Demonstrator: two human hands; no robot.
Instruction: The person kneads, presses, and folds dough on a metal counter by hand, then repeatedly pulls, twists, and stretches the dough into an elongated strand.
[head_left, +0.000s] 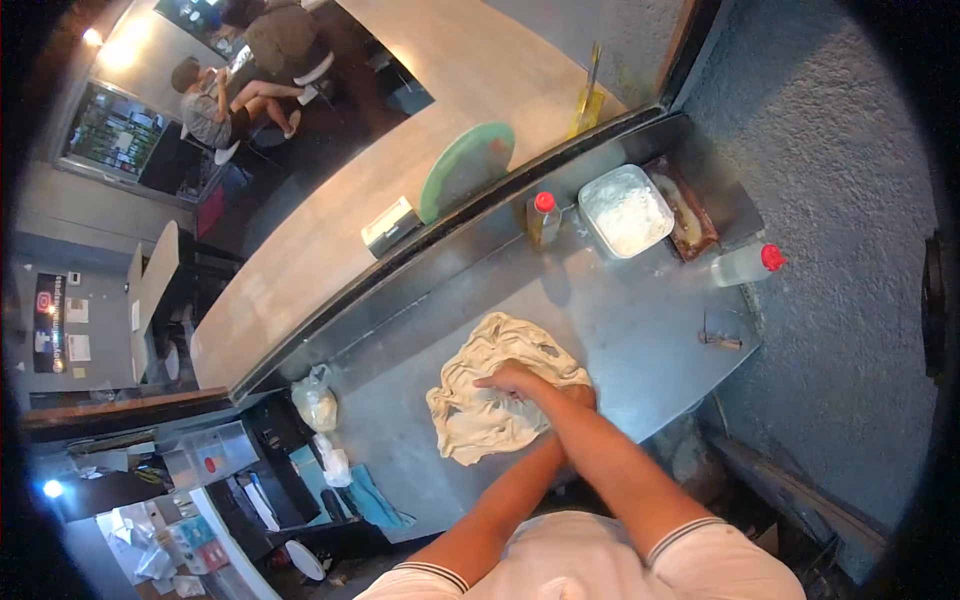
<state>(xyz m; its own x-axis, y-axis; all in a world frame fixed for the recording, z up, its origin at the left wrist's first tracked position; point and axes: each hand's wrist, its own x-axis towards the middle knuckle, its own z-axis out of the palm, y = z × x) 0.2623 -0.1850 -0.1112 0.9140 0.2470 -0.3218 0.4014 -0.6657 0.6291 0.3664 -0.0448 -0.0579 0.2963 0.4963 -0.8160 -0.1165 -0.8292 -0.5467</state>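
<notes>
A wide, wrinkled sheet of pale dough (480, 427), with folds and torn holes in it, lies on the metal worktop (390, 435). My forearms cross over its near right side. Reaching in from the right, my right hand (511, 379) rests on the middle of the dough, its fingers curled down into it and one digit pointing left. Underneath that forearm, my left hand (582, 395) is at the dough's right edge. Its fingers are mostly hidden, so their grip does not show.
At the back stand a red-capped bottle (543, 219), a tub of white powder (628, 214) and a brown tray (684, 214). Another red-capped bottle (746, 265) is at right. A tied plastic bag (315, 401) and blue cloth (376, 499) lie left. Two people sit beyond the counter (315, 247).
</notes>
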